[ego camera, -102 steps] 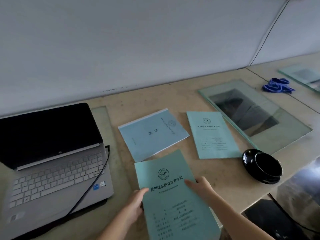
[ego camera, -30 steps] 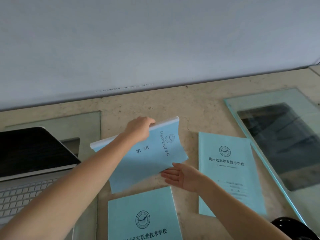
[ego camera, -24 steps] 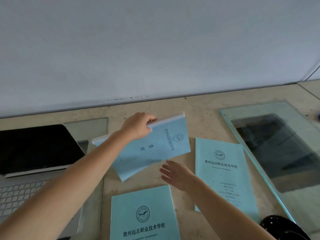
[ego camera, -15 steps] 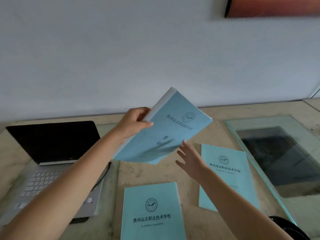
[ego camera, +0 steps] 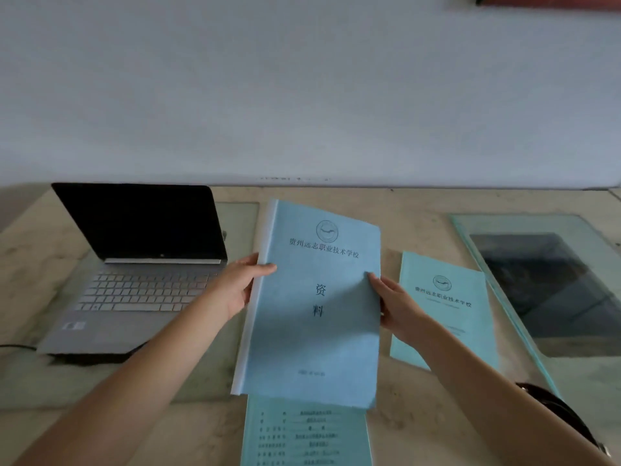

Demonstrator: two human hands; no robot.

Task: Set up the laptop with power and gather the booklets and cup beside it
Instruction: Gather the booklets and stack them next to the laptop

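I hold a thick blue booklet (ego camera: 312,314) upright-facing over the desk, my left hand (ego camera: 240,287) gripping its white spine edge and my right hand (ego camera: 395,306) on its right edge. Under its lower end lies a teal booklet (ego camera: 305,435), mostly covered. Another teal booklet (ego camera: 443,307) lies flat to the right, partly behind my right forearm. The open silver laptop (ego camera: 134,284) with a dark screen sits at the left. A black cup (ego camera: 564,422) shows only as a rim at the lower right behind my right arm.
A glass pane (ego camera: 551,287) lies on the stone desk at the right, with another pane (ego camera: 235,216) under the laptop. A black cable (ego camera: 16,347) runs off the left edge by the laptop. A pale wall (ego camera: 302,95) closes off the back.
The blue booklet, lifted off the desk by my left hand, has swung round to portrait and come toward me over the near teal booklet. My right hand has taken its right edge.
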